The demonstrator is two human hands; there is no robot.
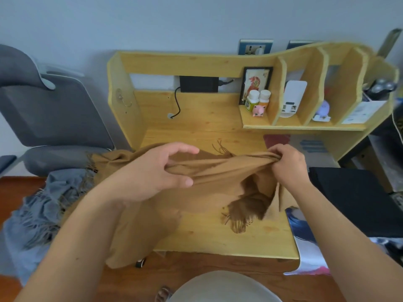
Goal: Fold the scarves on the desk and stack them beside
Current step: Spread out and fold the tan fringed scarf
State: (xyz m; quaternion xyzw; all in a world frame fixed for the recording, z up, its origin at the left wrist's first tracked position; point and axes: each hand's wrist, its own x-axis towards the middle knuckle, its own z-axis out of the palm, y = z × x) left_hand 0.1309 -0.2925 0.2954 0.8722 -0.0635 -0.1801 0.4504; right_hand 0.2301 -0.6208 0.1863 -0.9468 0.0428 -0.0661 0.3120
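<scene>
The brown scarf (209, 171) looks soft, light and limp, so it is best gripped along its edge, as now: the left hand (157, 171) pinches a fold, the right hand (287, 164) is clenched on bunched cloth. Tan and fringed, it drapes over the desk (250, 236), its left end trailing off onto a grey scarf (50, 203).

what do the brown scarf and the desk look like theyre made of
Brown scarf: a soft woven fabric, perhaps wool or a blend; matte, drapes in loose folds, twisted fringe at the ends. Desk: light wood, likely pine; visible grain and knots, smooth with a slight sheen.
</scene>
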